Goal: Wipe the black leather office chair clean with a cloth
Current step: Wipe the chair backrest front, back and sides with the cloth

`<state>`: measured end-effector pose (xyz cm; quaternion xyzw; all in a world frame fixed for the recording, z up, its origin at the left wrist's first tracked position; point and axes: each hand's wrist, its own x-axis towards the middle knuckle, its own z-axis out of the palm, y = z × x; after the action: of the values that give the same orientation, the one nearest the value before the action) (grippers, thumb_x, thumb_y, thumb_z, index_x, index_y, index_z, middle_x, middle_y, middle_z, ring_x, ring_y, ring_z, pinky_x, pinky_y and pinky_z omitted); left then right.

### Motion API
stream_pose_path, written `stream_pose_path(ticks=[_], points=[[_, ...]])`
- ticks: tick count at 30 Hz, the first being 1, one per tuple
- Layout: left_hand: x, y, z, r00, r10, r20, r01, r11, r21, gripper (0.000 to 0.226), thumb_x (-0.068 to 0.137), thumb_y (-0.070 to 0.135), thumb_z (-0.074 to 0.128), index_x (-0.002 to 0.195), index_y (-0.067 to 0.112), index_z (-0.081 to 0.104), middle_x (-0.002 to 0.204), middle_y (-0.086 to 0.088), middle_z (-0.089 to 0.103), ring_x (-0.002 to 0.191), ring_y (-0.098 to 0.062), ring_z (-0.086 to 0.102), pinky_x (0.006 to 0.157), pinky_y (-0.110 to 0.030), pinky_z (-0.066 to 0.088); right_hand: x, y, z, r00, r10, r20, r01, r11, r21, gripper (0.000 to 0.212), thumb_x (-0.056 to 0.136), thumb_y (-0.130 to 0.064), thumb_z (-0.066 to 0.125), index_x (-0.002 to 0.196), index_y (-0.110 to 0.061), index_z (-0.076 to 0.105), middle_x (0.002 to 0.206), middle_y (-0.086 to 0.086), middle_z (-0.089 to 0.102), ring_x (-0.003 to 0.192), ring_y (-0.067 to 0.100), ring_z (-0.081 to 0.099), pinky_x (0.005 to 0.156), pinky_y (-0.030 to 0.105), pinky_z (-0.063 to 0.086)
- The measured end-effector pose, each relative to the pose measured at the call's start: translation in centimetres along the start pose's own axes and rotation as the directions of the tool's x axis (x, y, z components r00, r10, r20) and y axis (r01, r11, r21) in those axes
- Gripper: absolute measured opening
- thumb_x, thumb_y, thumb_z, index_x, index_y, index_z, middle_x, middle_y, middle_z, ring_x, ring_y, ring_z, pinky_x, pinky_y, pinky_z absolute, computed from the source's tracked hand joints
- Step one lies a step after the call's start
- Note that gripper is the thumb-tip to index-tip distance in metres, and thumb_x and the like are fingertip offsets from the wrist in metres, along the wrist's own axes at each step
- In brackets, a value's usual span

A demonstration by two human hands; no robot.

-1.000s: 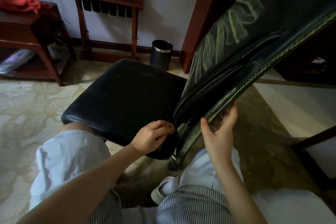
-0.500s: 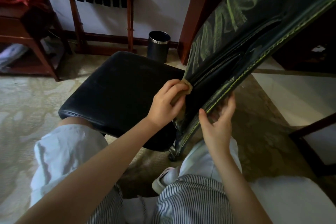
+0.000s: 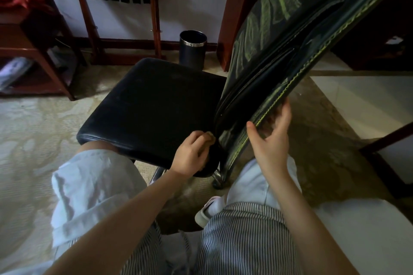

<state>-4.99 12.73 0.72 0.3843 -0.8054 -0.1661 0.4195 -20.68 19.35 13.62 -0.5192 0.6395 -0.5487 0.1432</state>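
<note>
The black leather office chair fills the middle of the head view, with its square seat [image 3: 154, 105] to the left and its backrest [image 3: 274, 56], edged in green stitching, rising to the upper right. My left hand [image 3: 190, 154] is closed on a small tan cloth [image 3: 210, 135], pressed into the crease where seat meets backrest, at the near corner. Only a scrap of the cloth shows past my fingers. My right hand [image 3: 271, 140] grips the backrest's lower side edge, thumb in front and fingers behind.
A black waste bin [image 3: 192, 49] stands on the floor beyond the seat. A wooden rack [image 3: 116, 6] is against the wall, and a wooden side table [image 3: 33, 51] stands at the left. My knees flank the chair's base. A dark wooden frame [image 3: 384, 152] lies at the right.
My left hand with the cloth slid up the seat-back crease, then came back down to the seat's near corner. My right hand kept its hold on the backrest edge.
</note>
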Motion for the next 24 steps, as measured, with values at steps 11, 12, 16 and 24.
stream_pose_path(ticks=[11, 12, 16, 24], points=[[7.9, 6.6, -3.2, 0.839, 0.422, -0.343, -0.396, 0.907, 0.146, 0.023, 0.091, 0.012, 0.056, 0.114, 0.016, 0.053, 0.117, -0.008, 0.043, 0.097, -0.024, 0.053, 0.077, -0.032, 0.050, -0.1, -0.1, 0.4, 1.000, 0.004, -0.030, -0.004, 1.000, 0.001, 0.079, 0.084, -0.009, 0.066, 0.142, -0.033, 0.017, 0.140, -0.002, 0.045, 0.126, 0.009, 0.046, 0.102, 0.029, 0.043], [8.0, 6.4, -2.8, 0.840, 0.436, -0.325, -0.403, 0.900, 0.164, 0.023, 0.092, 0.012, 0.054, 0.115, 0.015, 0.052, 0.118, -0.008, 0.043, 0.097, -0.024, 0.053, 0.076, -0.033, 0.049, -0.1, -0.1, 0.4, 1.000, 0.004, -0.029, -0.004, 1.000, 0.001, 0.079, 0.084, -0.010, 0.065, 0.141, -0.036, 0.017, 0.140, -0.002, 0.045, 0.126, 0.009, 0.047, 0.102, 0.032, 0.044], [7.0, 5.0, -1.0, 0.858, 0.406, -0.315, -0.375, 0.914, 0.154, 0.023, 0.093, 0.011, 0.052, 0.116, 0.012, 0.052, 0.117, -0.009, 0.044, 0.097, -0.025, 0.052, 0.074, -0.036, 0.050, -0.2, -0.1, 0.3, 0.999, 0.000, -0.034, 0.000, 1.000, -0.005, 0.079, 0.083, -0.016, 0.064, 0.139, -0.042, 0.014, 0.143, 0.002, 0.044, 0.129, 0.012, 0.045, 0.103, 0.043, 0.043], [3.7, 2.1, 0.4, 0.893, 0.402, -0.204, -0.369, 0.911, 0.184, 0.019, 0.092, 0.010, 0.050, 0.110, 0.014, 0.055, 0.114, -0.008, 0.046, 0.089, -0.023, 0.052, 0.069, -0.029, 0.045, -0.2, -0.2, 0.3, 1.000, 0.002, -0.029, -0.003, 1.000, -0.019, 0.081, 0.084, -0.011, 0.064, 0.137, -0.044, 0.013, 0.142, 0.002, 0.044, 0.128, 0.014, 0.046, 0.100, 0.042, 0.046]])
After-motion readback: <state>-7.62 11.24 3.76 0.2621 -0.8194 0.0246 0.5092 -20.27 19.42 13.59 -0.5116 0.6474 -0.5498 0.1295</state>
